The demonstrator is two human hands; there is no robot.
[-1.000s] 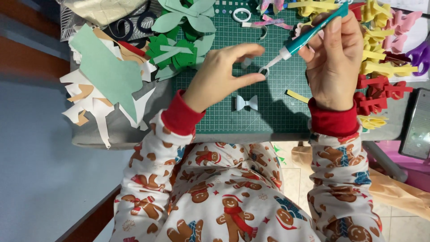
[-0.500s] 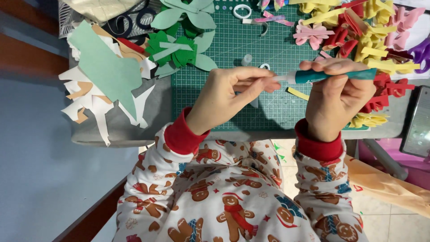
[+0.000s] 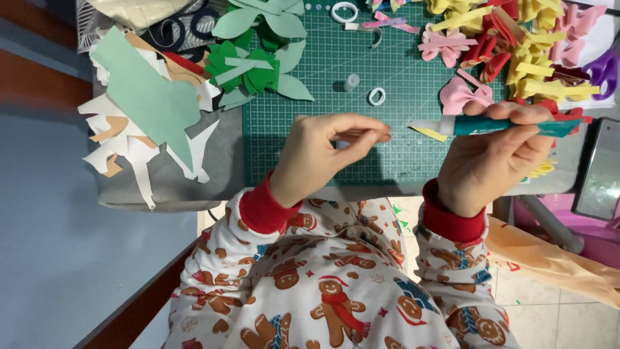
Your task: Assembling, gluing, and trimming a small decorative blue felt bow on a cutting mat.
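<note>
Your right hand (image 3: 491, 161) is gripping a teal glue tube (image 3: 504, 125), fingers closed around it so that it is lying nearly level, its white tip pointing toward nine o'clock. Your left hand (image 3: 316, 158) is sitting at nine o'clock from that tip, thumb and fingertips pinched shut on something small and pale; what it is, you cannot tell from here. Both hands are hovering over the near edge of the green cutting mat (image 3: 387, 71). A white ring (image 3: 376, 97) and a small clear cap (image 3: 351, 82) are lying on the mat at twelve o'clock from your hands. Green paper leaves (image 3: 252, 64) are sitting at eleven o'clock, pink, yellow and red bows (image 3: 510, 45) at one o'clock, white scraps (image 3: 129, 142) at nine o'clock
</note>
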